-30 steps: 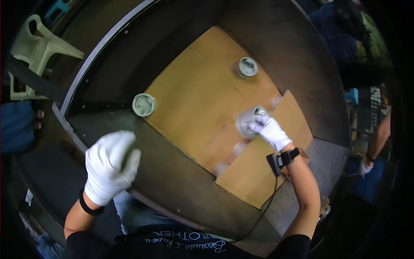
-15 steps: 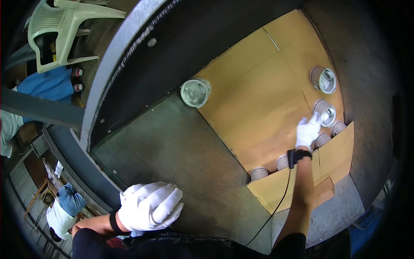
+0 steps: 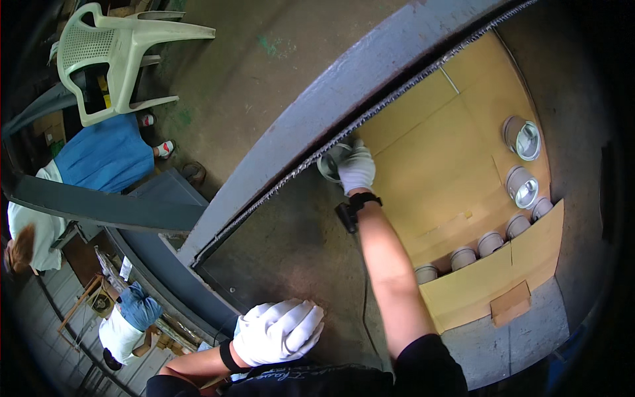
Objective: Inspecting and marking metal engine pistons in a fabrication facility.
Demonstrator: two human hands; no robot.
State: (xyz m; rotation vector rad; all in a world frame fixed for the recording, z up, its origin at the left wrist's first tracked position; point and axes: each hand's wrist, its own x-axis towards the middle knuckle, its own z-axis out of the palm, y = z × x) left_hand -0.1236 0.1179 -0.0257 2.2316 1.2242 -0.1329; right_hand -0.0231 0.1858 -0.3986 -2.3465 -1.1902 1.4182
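My right hand point(image 3: 358, 171), white-gloved, reaches to the far left corner of the cardboard sheet point(image 3: 436, 159). Its fingers are closed round the side of a round metal piston point(image 3: 331, 163), partly hidden by the hand and the grey rim. Low in the view, my left hand point(image 3: 281, 332), also gloved, is held with fingers curled; its palm is hidden. Two similar pistons, an upper one point(image 3: 522, 137) and a lower one point(image 3: 522, 186), lie on their sides at the right of the cardboard, hollow ends showing. Several more, such as a grey one point(image 3: 490, 243), line the cardboard's near fold.
A raised grey metal rim point(image 3: 311, 112) curves across the far left side. A folded cardboard flap point(image 3: 503, 284) stands along the near right. A cable trails from my right wrist. Beyond the rim are a pale plastic chair point(image 3: 126, 59) and other people at left.
My right hand has moved left from the lower right-hand piston to the one at the far left corner. The view has shifted, and the rim now covers more of it. My left hand stays curled.
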